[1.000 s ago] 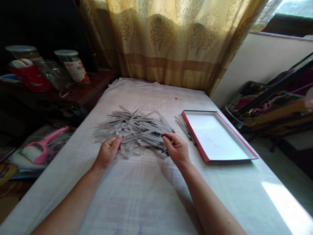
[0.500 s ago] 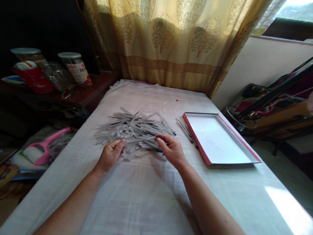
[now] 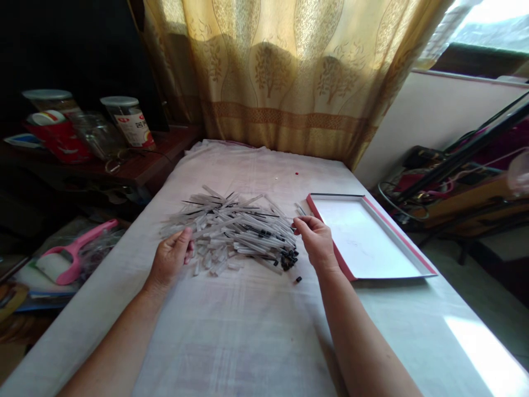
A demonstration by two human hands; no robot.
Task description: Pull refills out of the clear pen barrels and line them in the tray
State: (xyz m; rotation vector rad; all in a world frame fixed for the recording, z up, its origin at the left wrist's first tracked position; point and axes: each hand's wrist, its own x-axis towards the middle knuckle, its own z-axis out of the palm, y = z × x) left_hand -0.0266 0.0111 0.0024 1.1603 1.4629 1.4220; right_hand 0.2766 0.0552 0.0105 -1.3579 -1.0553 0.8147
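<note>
The pile [image 3: 248, 234] lies on the cloth [image 3: 231, 331] between and just beyond the two hands: slim, straight tubes of cloudy, clear plastic, heaped at crossing angles, with thin dark rods among them. Shorter clear pieces lie loose along its near edge. At its right, small black caps [image 3: 289, 259], stubby and cylindrical, make a tight cluster; one cap lies apart, nearer the person.

The left hand [image 3: 171, 253] is at the pile's left edge, thumb pressed against curled fingers; whether a tube is gripped there, I cannot tell. The right hand [image 3: 314, 237] is raised by the box, thumb and forefinger pinched narrow; what sits between the tips is too small to make out.

The box [image 3: 367, 242] is shallow and rectangular, with a smooth white floor and red outer sides. The cloth is pale, softly creased, faintly checked. Behind hangs a curtain [image 3: 289, 66] of glossy gold fabric with tree motifs. Left, a jar [image 3: 133, 128] of clear plastic stands on dark wood
</note>
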